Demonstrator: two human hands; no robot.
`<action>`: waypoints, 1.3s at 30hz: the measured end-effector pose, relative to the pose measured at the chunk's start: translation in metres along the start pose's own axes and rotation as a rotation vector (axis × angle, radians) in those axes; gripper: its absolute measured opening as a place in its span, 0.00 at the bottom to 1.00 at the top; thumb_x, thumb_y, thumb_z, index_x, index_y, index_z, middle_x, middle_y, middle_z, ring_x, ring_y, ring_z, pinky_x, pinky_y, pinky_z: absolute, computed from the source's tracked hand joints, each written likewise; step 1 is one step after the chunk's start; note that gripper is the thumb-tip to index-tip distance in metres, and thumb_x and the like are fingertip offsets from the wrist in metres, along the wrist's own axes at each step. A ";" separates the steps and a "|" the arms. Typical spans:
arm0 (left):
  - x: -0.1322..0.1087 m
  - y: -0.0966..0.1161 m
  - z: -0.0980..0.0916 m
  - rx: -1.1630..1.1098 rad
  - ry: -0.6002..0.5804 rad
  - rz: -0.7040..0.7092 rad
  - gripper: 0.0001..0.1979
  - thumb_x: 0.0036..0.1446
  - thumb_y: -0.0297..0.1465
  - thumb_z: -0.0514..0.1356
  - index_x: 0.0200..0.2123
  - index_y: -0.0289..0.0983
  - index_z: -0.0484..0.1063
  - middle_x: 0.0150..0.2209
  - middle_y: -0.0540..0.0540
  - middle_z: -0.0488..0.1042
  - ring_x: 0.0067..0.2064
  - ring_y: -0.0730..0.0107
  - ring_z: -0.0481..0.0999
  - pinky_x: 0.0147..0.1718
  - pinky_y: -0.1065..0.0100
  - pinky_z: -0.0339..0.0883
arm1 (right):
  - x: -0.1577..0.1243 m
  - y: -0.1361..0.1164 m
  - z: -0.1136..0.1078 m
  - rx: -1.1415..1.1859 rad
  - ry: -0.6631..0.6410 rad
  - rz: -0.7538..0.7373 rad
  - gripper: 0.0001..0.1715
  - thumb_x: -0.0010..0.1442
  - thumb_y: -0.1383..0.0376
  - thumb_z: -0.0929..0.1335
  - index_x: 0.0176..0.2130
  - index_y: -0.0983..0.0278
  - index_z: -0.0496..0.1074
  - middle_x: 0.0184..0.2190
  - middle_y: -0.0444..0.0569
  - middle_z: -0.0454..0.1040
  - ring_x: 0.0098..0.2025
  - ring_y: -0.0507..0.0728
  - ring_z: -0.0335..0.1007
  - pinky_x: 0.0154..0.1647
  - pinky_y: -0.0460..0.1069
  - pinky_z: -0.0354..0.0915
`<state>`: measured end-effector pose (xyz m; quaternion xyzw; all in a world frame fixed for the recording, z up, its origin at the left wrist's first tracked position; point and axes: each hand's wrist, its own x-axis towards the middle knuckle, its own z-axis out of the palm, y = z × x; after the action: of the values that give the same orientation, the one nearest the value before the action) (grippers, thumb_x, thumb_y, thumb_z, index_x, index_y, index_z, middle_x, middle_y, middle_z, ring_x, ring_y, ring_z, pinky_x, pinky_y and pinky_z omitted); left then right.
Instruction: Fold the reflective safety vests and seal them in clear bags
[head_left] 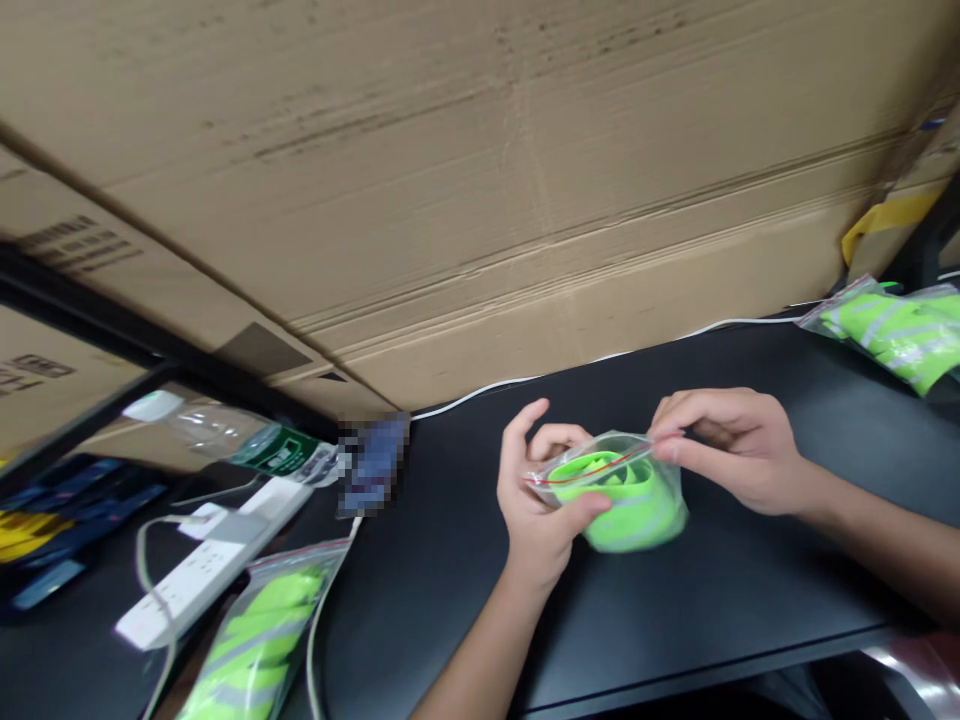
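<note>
A clear zip bag (622, 490) with a red seal line holds a rolled bright green strap with grey reflective bands. It hovers just above the black table (450, 560), right of centre. My left hand (536, 500) grips the bag's left side, thumb along the front and fingers curled behind. My right hand (731, 445) pinches the bag's top right corner at the seal between thumb and fingers.
A big cardboard box (480, 200) fills the back. More bagged green straps lie at far right (896, 335) and lower left (259, 630). A white power strip (199, 570), a plastic bottle (240, 440) and a white cable (600, 358) sit at left and behind.
</note>
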<state>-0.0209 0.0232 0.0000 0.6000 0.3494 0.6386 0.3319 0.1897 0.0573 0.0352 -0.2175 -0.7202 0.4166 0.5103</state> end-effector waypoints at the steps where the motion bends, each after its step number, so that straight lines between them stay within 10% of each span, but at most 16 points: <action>1: 0.000 0.001 -0.001 -0.077 -0.060 -0.091 0.43 0.46 0.55 0.71 0.60 0.40 0.66 0.41 0.42 0.80 0.40 0.58 0.83 0.38 0.62 0.79 | -0.001 -0.003 0.003 0.063 0.049 0.077 0.02 0.63 0.65 0.72 0.37 0.61 0.78 0.30 0.47 0.79 0.30 0.53 0.75 0.29 0.48 0.71; 5: -0.005 -0.006 0.002 -0.220 -0.242 -0.471 0.30 0.50 0.52 0.69 0.47 0.34 0.80 0.41 0.37 0.83 0.40 0.50 0.83 0.38 0.58 0.78 | -0.002 0.005 0.005 0.199 0.175 0.288 0.07 0.60 0.61 0.74 0.37 0.62 0.79 0.30 0.48 0.81 0.29 0.53 0.77 0.29 0.47 0.73; 11: -0.005 -0.011 0.012 -0.279 -0.044 -0.637 0.17 0.53 0.40 0.70 0.41 0.34 0.84 0.37 0.41 0.84 0.38 0.53 0.83 0.42 0.59 0.76 | -0.005 0.026 -0.009 0.121 0.115 0.411 0.12 0.59 0.58 0.75 0.33 0.64 0.77 0.24 0.46 0.78 0.24 0.52 0.74 0.26 0.48 0.72; 18: 0.002 -0.015 0.010 -0.313 0.012 -0.770 0.15 0.49 0.38 0.74 0.37 0.35 0.84 0.32 0.44 0.84 0.31 0.65 0.82 0.34 0.71 0.74 | -0.012 0.039 -0.018 -0.435 0.022 0.091 0.05 0.66 0.64 0.68 0.41 0.62 0.74 0.36 0.49 0.77 0.33 0.53 0.73 0.32 0.49 0.70; 22: -0.001 -0.015 0.013 -0.344 -0.072 -0.789 0.16 0.47 0.38 0.75 0.38 0.35 0.84 0.34 0.43 0.84 0.31 0.65 0.82 0.33 0.69 0.75 | -0.012 0.038 -0.020 -0.407 -0.100 -0.028 0.05 0.66 0.65 0.68 0.43 0.62 0.75 0.50 0.55 0.72 0.47 0.57 0.73 0.44 0.52 0.72; 28: -0.011 -0.011 0.023 -0.323 -0.199 -0.786 0.17 0.50 0.39 0.74 0.39 0.33 0.83 0.34 0.42 0.84 0.32 0.65 0.81 0.33 0.70 0.73 | -0.007 0.027 -0.022 -0.121 -0.445 0.239 0.09 0.67 0.60 0.69 0.41 0.62 0.78 0.56 0.55 0.74 0.58 0.60 0.72 0.59 0.57 0.67; 39: -0.022 -0.017 0.035 -0.361 -0.388 -0.760 0.16 0.58 0.42 0.68 0.43 0.36 0.83 0.39 0.42 0.83 0.41 0.61 0.82 0.43 0.66 0.72 | -0.010 0.032 -0.023 0.142 -0.699 0.445 0.26 0.66 0.58 0.70 0.63 0.52 0.69 0.70 0.51 0.59 0.71 0.61 0.54 0.68 0.60 0.58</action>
<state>0.0152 0.0151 -0.0249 0.4703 0.3590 0.3984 0.7008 0.2111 0.0763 0.0063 -0.1778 -0.7548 0.6141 0.1466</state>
